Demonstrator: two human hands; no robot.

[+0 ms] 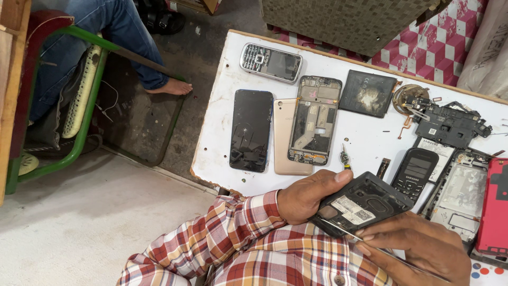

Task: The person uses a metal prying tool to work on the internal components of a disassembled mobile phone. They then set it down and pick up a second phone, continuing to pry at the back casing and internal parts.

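A dark opened phone body with a white label sticker [361,204] is gripped in the left hand [309,196], thumb laid over its top edge, fingers hidden underneath. A thin metal rod-like tool [338,229] is pinched in the right hand [423,249] and its tip is pressed at the phone body's lower edge; the tool's rear end is lost behind the fingers and the hand's lower part is cut by the frame. Both are held just off the near edge of the white tabletop [222,132], over a red-and-white checked shirt sleeve [233,238]. Just beside, a small black keypad phone [415,172] is lying flat. Farther out are laid a black smartphone with cracked glass [251,130], a gold back cover [288,137], a stripped phone frame [313,119], a grey keypad phone [271,62], a black battery [368,92]. At right, a red cover [495,206] is cut off. Tiny parts are hard to make out. Another person's bare foot [170,87] is seen on the floor.
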